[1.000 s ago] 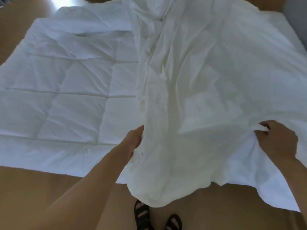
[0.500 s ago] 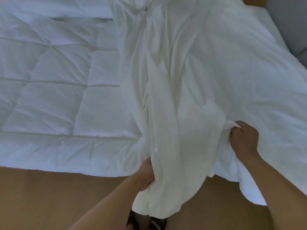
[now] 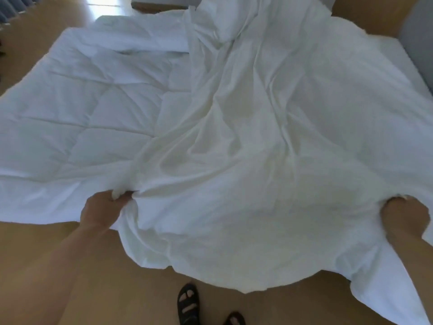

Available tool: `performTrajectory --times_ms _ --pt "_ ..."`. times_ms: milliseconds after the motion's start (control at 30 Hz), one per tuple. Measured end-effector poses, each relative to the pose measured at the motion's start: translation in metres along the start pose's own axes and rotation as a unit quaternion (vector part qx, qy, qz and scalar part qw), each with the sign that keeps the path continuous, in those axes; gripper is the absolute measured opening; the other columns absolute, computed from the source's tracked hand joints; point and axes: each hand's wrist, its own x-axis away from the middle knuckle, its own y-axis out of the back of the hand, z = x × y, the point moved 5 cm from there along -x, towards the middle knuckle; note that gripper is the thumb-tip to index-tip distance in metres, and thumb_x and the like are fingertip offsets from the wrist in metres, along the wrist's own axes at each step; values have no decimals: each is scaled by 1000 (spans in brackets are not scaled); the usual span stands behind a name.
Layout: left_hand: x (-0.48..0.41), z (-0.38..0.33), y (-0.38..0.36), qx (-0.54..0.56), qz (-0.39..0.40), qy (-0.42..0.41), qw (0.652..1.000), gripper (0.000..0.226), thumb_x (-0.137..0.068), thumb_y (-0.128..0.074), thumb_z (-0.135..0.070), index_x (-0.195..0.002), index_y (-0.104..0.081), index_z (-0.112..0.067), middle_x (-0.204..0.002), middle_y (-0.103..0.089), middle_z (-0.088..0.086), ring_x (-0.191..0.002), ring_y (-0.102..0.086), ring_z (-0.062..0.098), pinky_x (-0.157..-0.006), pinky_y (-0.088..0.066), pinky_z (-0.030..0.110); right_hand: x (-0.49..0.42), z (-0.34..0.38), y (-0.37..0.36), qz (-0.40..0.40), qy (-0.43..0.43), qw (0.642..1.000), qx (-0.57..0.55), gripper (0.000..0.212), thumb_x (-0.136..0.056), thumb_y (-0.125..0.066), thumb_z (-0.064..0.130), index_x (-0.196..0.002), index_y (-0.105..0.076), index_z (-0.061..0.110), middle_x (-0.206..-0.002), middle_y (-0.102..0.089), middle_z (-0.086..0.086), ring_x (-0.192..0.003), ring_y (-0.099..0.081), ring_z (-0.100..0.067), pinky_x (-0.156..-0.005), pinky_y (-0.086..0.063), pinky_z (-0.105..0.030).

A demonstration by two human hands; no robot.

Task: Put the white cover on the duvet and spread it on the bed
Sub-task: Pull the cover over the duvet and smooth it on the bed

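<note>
A quilted white duvet lies flat, filling the left half of the view. The thin white cover is draped over its right half, wrinkled, with its near edge hanging down in front of me. My left hand grips a bunch of the cover's near edge at the lower left. My right hand grips the cover's edge at the far right. The cover is stretched wide between both hands. Its far end is bunched up at the top middle.
Light brown wooden floor runs along the near edge and the left side. My feet in black sandals stand just under the hanging cover. A grey upholstered surface rises at the upper right.
Both hands moved apart, the left one further left and the right one further right, spreading the cover from a narrow gathered strip into a wide sheet.
</note>
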Motion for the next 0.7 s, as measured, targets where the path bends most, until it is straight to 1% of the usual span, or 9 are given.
performTrajectory --times_ms 100,167,233,300,367,433,467,567,700 --pt "1 -9 5 88 4 1 996 54 -77 -70 -58 -84 -69 -4 -73 -66 7 -77 -64 33 -71 -50 44 52 16 -16 96 20 994 58 10 -90 -51 -5 -84 -58 -9 -89 -63 -32 -80 -59 -43 -75 -45 -44" --pt "8 -5 -14 180 52 23 982 39 -85 -72 -46 -91 -69 -7 -80 -69 5 -81 -67 30 -76 -54 42 78 28 -34 154 69 984 52 4 -84 -60 -2 -82 -57 -3 -78 -60 -22 -74 -59 -37 -76 -52 -46" --pt "10 2 -28 254 95 43 962 31 -91 -68 -40 -101 -69 -10 -88 -74 6 -86 -70 29 -81 -56 43 100 47 -41 132 146 979 42 19 -74 -66 19 -84 -58 5 -87 -62 -21 -80 -61 -38 -79 -54 -47" --pt "4 8 -35 283 129 32 950 31 -94 -63 -40 -103 -70 -11 -92 -76 7 -88 -73 29 -83 -57 45 137 73 -47 90 270 958 36 48 -70 -69 16 -117 -58 5 -121 -58 -21 -113 -55 -39 -98 -43 -48" --pt "-4 13 -38 299 150 11 942 33 -96 -60 -41 -105 -71 -11 -95 -77 6 -89 -73 28 -84 -57 46 185 98 -66 104 437 891 65 79 -71 -70 27 -142 -42 7 -144 -44 -14 -135 -38 -32 -112 -26 -50" --pt "-12 20 -40 323 141 8 936 32 -97 -58 -39 -105 -72 -11 -94 -77 6 -90 -73 28 -84 -57 46 215 105 -102 112 524 820 201 99 -65 -67 56 -148 -35 13 -153 -35 -13 -143 -29 -32 -112 -19 -55" --pt "-15 24 -41 335 131 12 933 30 -98 -57 -37 -103 -72 -12 -91 -77 6 -89 -72 28 -83 -57 44 212 104 -119 117 512 808 268 111 -58 -72 62 -150 -33 15 -155 -32 -16 -144 -26 -34 -111 -18 -57" --pt "-30 36 -46 367 111 40 923 24 -98 -57 -36 -102 -70 -15 -95 -75 3 -94 -70 27 -86 -55 41 183 99 -139 122 419 834 337 142 -38 -93 51 -156 -21 19 -156 -26 -25 -144 -22 -42 -110 -22 -60" --pt "-55 51 -45 394 71 69 914 34 -96 -58 -39 -119 -66 -15 -108 -72 2 -104 -66 26 -100 -50 49 147 114 -123 49 372 852 364 150 -33 -96 48 -157 -18 16 -157 -19 -28 -143 -22 -46 -102 -25 -59"
